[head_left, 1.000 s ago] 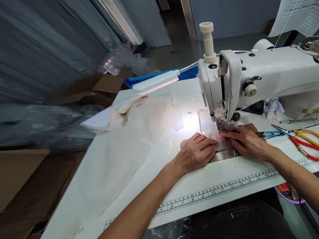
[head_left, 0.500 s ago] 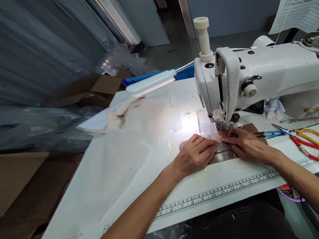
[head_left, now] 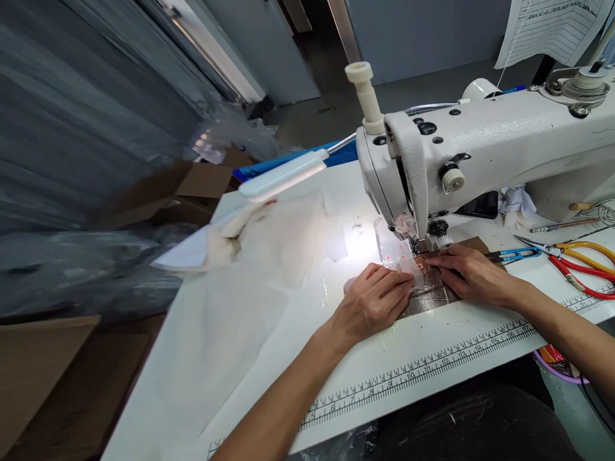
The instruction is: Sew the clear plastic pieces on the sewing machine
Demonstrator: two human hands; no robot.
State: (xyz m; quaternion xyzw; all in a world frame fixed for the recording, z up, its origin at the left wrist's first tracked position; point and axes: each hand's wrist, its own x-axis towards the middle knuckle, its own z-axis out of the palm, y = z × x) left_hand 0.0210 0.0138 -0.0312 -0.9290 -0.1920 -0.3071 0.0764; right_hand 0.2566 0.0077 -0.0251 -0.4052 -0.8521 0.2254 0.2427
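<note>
Flat, both hands press clear piece (head_left: 406, 264) under sewing machine (head_left: 432, 166); L hand (head_left: 372, 301) & R hand (head_left: 464, 272) grip spread, clamping nothing.

The white table (head_left: 432, 358) is glared out beneath the lamp (head_left: 283, 179) near the needle. The far left is left dim and smeared, and straight lines are bowed at the edges.

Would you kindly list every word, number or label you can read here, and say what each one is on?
"9", "10", "11", "12", "13", "14", "15", "16", "17": numerals along the printed ruler at the front edge of the sewing table.
Ruled paper sheet hanging top right: printed lines, too small to read.
Sewing machine: no brand or label legible.
Clear piece under the hands: red marks, not legible as text.
</note>
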